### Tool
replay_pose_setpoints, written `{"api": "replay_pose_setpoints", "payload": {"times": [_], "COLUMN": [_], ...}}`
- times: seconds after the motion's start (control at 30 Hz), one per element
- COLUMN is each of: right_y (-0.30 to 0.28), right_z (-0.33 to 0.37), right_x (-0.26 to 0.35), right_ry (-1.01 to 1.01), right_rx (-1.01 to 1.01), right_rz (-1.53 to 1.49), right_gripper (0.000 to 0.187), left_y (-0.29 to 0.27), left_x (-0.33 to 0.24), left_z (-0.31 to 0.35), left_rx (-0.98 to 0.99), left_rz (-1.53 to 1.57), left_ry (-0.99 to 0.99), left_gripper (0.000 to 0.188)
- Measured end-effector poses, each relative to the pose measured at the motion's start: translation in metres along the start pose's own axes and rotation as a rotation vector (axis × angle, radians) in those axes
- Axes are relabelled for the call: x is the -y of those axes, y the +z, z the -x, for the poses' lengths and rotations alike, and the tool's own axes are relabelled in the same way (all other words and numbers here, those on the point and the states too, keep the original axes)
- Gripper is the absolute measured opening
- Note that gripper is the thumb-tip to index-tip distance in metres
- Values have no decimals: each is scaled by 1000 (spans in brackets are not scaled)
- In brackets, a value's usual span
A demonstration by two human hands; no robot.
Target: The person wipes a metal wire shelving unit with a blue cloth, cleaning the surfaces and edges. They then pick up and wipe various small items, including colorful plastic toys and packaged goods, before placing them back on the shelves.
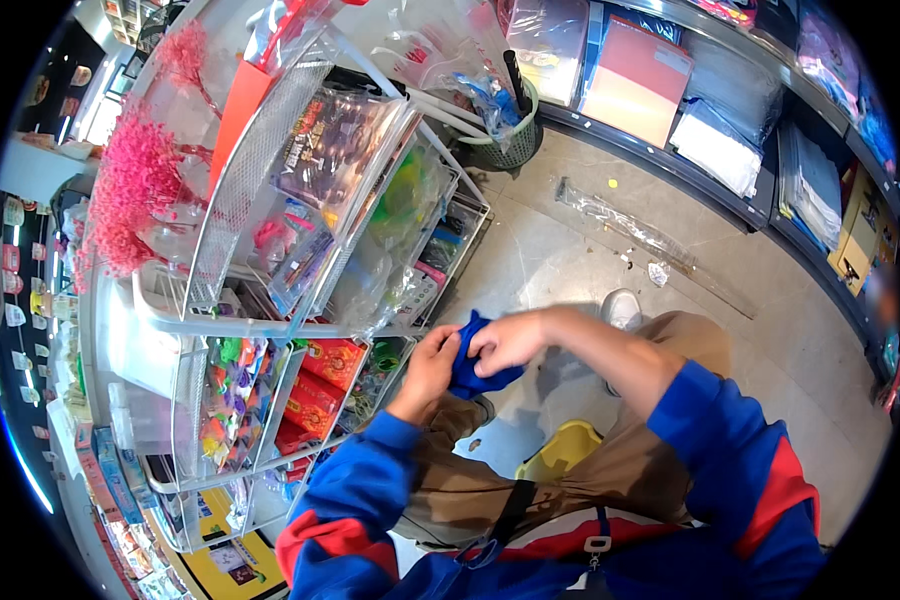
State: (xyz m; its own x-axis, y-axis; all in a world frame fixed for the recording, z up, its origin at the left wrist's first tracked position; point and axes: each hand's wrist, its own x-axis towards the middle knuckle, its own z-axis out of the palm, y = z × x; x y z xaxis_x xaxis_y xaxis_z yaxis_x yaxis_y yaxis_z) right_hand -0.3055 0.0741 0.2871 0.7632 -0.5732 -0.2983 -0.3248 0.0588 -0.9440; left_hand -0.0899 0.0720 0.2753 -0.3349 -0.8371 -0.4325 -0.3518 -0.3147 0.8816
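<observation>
A crumpled piece of blue cloth (472, 376) is between my two hands, over my lap. My left hand (432, 368) is closed on its left edge, with thumb and fingers pinched together. From the right, my right hand (510, 342) reaches over the top of the cloth, its fingers curled down into it. Folds hide the cloth's full shape, so its kind is unclear. Just left of my hands stands a white wire rack (300, 328) loaded with packaged goods.
On the rack are red packets (315, 390) and small colourful items. Pink dried flowers (135, 185) rise behind it. A yellow tub (567, 447) sits between my legs. A clear plastic wrapper (625, 222) lies on the floor, near a green basket (513, 145) and dark shelves (670, 175).
</observation>
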Motion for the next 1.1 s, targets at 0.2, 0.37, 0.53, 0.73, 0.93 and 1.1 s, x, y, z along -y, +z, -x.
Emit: {"api": "replay_pose_setpoints", "payload": {"times": [0.2,0.37,0.53,0.73,0.93,1.1], "right_y": [-83,-136,-169,-189,-185,-179], "right_z": [-83,-177,-254,-270,-288,-301], "right_x": [-125,-245,-206,-229,-257,-277], "right_ry": [258,122,190,171,107,38], "right_rx": [-480,-874,-757,-744,-783,-873], "right_rz": [-24,-450,-464,-527,-559,-559], "right_gripper": [45,48,74,64,55,47], "left_y": [-25,-38,-76,-86,-86,-81], "left_x": [-30,-54,-28,-49,-50,-52], "left_z": [19,35,29,24,19,21], "left_rx": [148,172,128,210,236,231], "left_rz": [-473,-716,-683,-648,-605,-599], "left_ry": [129,77,87,69,79,74], "left_gripper": [23,24,23,23,22,22]}}
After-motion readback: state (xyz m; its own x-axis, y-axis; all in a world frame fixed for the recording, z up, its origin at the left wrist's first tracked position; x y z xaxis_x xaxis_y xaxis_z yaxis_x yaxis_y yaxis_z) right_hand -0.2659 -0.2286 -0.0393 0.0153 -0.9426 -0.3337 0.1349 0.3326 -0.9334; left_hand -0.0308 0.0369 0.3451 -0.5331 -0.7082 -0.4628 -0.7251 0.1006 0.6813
